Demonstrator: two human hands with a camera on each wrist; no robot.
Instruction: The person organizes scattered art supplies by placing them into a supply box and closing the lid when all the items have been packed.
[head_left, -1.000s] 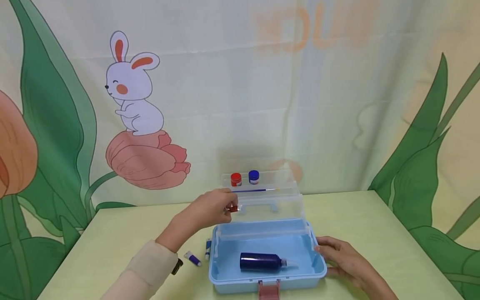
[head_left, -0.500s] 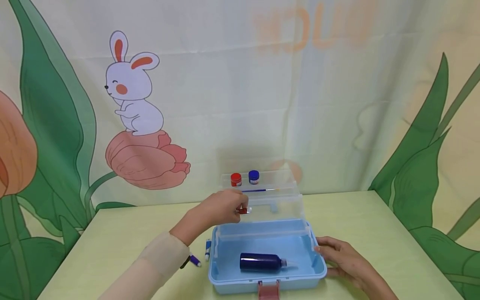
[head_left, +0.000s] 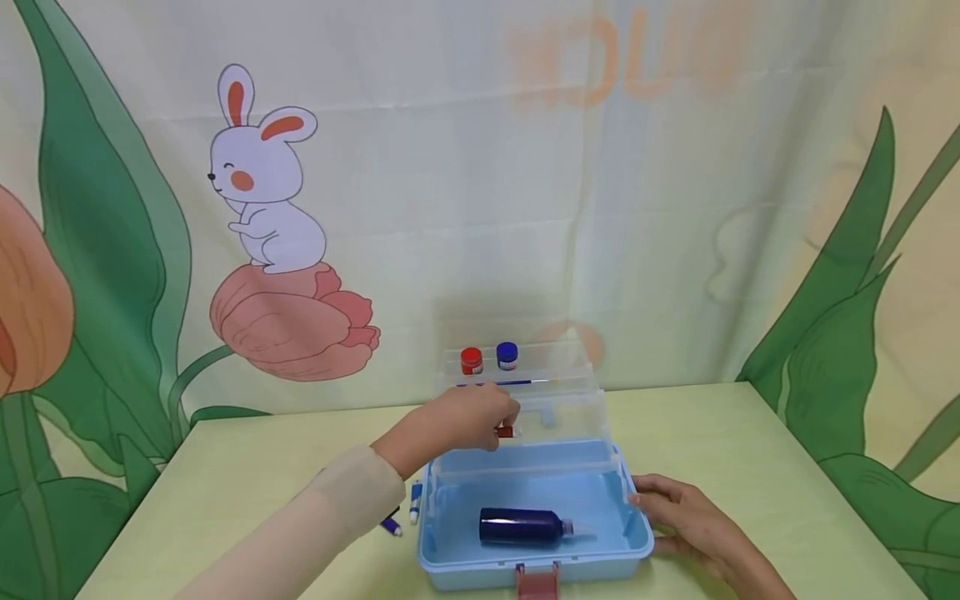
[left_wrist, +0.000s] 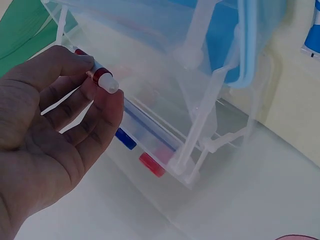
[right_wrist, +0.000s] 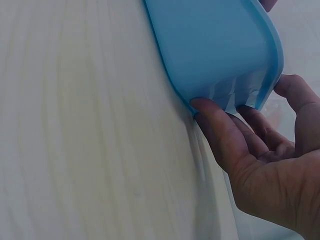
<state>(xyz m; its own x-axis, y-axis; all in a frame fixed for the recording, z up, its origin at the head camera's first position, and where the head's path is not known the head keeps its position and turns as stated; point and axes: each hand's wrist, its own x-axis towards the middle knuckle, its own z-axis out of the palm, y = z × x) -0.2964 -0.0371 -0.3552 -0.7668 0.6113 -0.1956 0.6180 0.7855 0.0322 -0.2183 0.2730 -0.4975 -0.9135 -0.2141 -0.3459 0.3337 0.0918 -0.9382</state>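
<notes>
My left hand pinches a small red paint tube between thumb and fingers, over the lower clear tray of an opened light-blue storage box. In the left wrist view the white cap of the tube points away from the fingertips. At the box's right side, my right hand holds the wall, thumb on the rim and fingers against the outside, as the right wrist view also shows. A dark blue bottle with a clear nozzle lies inside the box.
A red-lidded jar and a blue-lidded jar sit on the upper tray, with a thin blue paintbrush below them. Left of the box lie a blue tube and a purple tube, partly behind my sleeve. A printed curtain hangs behind.
My left hand has moved right and slightly down with the red paint tube, farther across the clear tray. The right hand stays on the box.
</notes>
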